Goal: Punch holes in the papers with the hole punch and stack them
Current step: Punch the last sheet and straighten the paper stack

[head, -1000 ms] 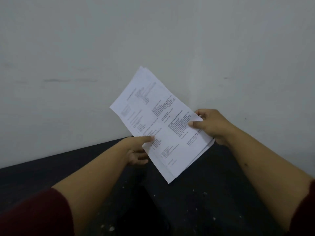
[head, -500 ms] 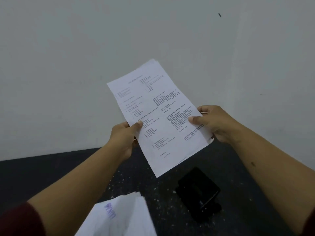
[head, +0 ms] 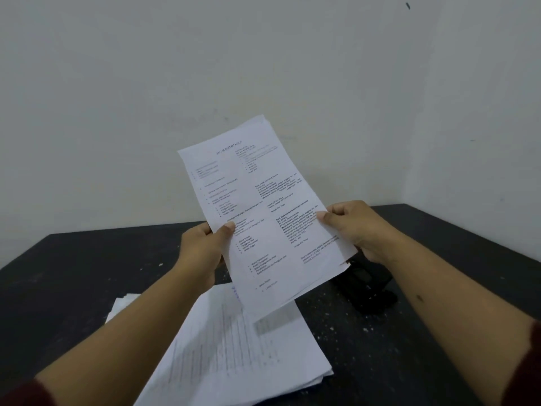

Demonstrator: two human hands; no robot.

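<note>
Up in the air above a black table [head: 73, 273], a thin sheaf of printed papers [head: 263, 218] is held by both hands, tilted so its top leans away toward the pale wall [head: 205, 68]. Its left edge is pinched by the left hand [head: 202, 253], thumb on the printed face and fingers behind; the right hand [head: 357, 230] grips the right edge the same way, thumb on top. Below and nearer the camera lies a stack of papers [head: 248, 353] flat on the table, its sheets a little fanned at the edges — the left forearm crosses over part of it. A black hole punch [head: 366, 285] sits on the table just right of that stack, partly hidden behind the held sheaf's lower right corner and under the right hand. Small white flecks [head: 366, 329] dot the tabletop near the punch.
</note>
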